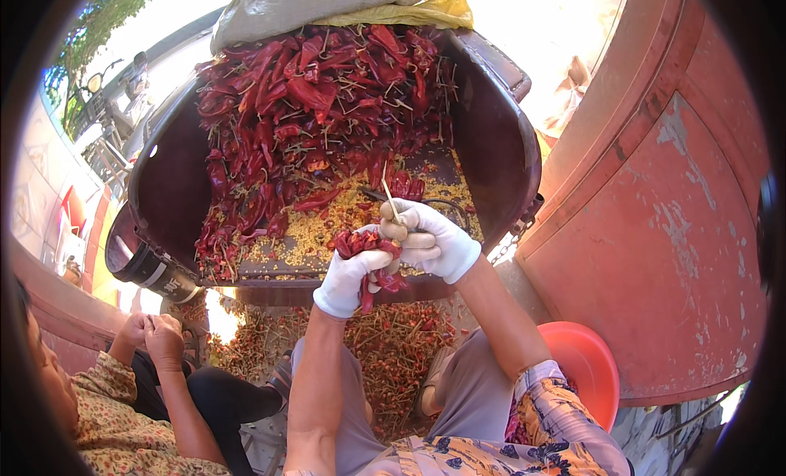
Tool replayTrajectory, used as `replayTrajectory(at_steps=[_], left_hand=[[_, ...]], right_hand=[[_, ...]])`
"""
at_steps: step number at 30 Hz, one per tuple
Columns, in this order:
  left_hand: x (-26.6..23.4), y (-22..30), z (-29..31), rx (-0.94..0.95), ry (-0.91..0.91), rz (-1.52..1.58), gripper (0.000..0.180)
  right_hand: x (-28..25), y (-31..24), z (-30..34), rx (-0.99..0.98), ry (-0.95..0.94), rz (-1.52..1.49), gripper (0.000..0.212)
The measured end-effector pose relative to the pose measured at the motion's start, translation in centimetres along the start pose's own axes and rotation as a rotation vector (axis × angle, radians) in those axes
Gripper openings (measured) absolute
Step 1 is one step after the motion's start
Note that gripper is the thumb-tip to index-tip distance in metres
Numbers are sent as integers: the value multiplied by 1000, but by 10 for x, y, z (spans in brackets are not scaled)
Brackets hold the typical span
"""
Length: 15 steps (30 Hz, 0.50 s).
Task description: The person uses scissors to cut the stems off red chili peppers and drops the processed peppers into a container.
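Observation:
Both my hands wear white gloves and meet over the near edge of a dark cart bed (501,124). A bunch of dried red chili peppers (354,243) is in my left hand (348,281), its fingers closed round them. Just beside it, my right hand (438,245) pinches a long pale chili stem (386,185) that points upward. Behind my hands, a big heap of dried red chilies (319,99) fills the bed's middle and left. Yellow seeds (336,222) lie scattered on the bed floor. A dark looped tool (454,207) shows partly behind my right hand; its kind is unclear.
A person (106,402) sits at my left with hands together. Chili scraps (401,345) cover the ground between my legs. A red basin (585,361) stands by my right elbow. The red metal door (655,255) is on the right; grey and yellow sacks (327,5) top the heap.

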<state>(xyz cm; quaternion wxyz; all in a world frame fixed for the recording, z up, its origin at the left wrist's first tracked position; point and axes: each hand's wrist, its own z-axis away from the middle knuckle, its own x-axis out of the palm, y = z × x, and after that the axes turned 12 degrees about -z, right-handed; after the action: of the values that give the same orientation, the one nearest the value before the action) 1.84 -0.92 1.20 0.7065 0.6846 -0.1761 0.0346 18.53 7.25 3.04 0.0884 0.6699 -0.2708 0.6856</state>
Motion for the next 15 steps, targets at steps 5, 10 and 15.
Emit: replayTrajectory(at_steps=[5,10,15], left_hand=[[3,-14,0,39,-71,200,21],[10,-21,-5,63,-74,375,22],[-27,-6,-6,332,137,553,18]], right_hand=[[1,2,3,64,-142,-119,20],[-11,-8,1,-49,-175,-229,22],[56,-20,36,355,-26,1125,32]])
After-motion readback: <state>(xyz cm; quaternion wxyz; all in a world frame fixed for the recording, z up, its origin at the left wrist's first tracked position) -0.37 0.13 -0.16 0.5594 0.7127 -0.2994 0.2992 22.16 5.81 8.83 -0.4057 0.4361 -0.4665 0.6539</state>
